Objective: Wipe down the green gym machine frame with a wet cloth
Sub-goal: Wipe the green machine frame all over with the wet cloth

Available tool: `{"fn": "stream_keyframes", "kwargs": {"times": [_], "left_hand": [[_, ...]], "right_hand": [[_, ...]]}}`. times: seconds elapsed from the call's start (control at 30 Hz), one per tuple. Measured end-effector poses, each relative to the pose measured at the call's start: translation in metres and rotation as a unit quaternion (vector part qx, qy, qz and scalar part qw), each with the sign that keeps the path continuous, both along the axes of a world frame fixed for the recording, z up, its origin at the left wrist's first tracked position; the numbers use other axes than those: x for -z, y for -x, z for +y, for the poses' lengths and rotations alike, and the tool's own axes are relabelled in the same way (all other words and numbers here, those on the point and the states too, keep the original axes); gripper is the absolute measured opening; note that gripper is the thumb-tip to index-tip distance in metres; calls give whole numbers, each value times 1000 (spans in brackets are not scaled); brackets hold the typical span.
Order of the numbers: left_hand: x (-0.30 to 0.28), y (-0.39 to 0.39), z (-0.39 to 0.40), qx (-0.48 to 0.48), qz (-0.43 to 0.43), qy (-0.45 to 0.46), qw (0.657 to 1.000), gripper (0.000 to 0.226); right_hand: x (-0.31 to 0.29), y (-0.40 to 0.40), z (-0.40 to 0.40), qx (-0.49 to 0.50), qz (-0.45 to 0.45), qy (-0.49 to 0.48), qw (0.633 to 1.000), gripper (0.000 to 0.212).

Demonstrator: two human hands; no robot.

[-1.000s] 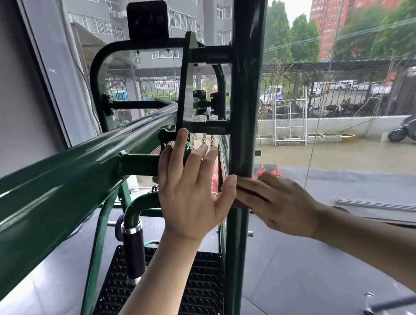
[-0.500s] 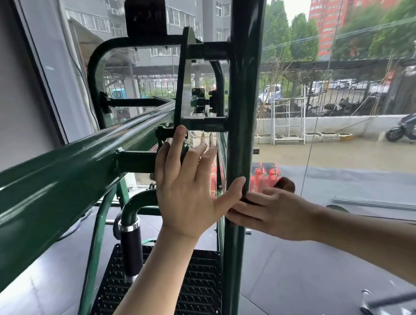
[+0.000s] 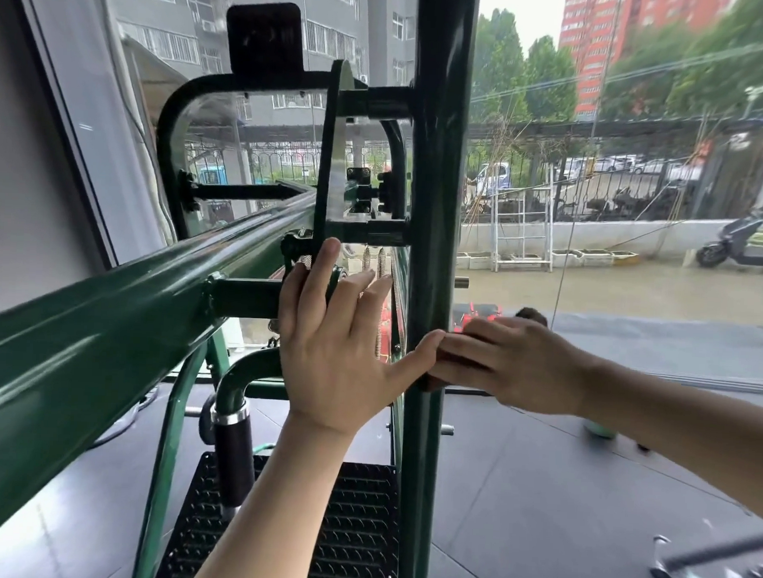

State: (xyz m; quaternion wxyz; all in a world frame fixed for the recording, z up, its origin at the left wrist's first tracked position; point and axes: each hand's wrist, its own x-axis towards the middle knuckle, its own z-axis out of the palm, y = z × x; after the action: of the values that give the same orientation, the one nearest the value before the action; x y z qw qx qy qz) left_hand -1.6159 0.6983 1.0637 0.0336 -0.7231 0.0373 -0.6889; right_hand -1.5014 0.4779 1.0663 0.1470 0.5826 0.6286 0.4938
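Observation:
The green gym machine frame fills the view, with a vertical post point(image 3: 436, 169) in the middle and a thick slanted bar point(image 3: 110, 322) at the left. My left hand point(image 3: 339, 343) is spread flat in front of the springs and the short cross tube. Its fingers point up and its thumb tip touches the post's left edge. My right hand point(image 3: 511, 362) reaches in from the right and wraps a dark cloth point(image 3: 432, 382) against the post. The cloth shows below the fingertips and above the hand, and the thumb is hidden.
A black perforated footplate point(image 3: 354, 525) lies below, beside a curved handle with a black grip point(image 3: 233, 461). A large window stands behind the machine. Dark floor tiles spread to the right, with a metal object point(image 3: 707, 572) at the bottom right corner.
My right hand slid the cloth a little down the post, then back up level with my left thumb. My left hand has stayed in place.

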Motion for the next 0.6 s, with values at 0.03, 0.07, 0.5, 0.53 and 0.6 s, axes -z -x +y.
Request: {"fn": "stream_keyframes", "kwargs": {"times": [0.03,0.07,0.5,0.53,0.6], "left_hand": [[0,-1,0,1,-2,0,1000,61],[0,-1,-1,3,-3,-1,1000,62],[0,2,0,24,2,-10,1000,66],[1,2,0,25,1,-11,1000,67],[1,2,1,28,3,-13,1000,70]], "right_hand": [[-11,-2,0,-7,5,-25,1000,46],[-22,-4,0,-14,20,-71,997,45],[-43,-7,-3,-17,60,-125,990,42],[-47,-6,-2,-16,88,-167,982,39],[-39,-2,3,-17,128,-214,968,38]]}}
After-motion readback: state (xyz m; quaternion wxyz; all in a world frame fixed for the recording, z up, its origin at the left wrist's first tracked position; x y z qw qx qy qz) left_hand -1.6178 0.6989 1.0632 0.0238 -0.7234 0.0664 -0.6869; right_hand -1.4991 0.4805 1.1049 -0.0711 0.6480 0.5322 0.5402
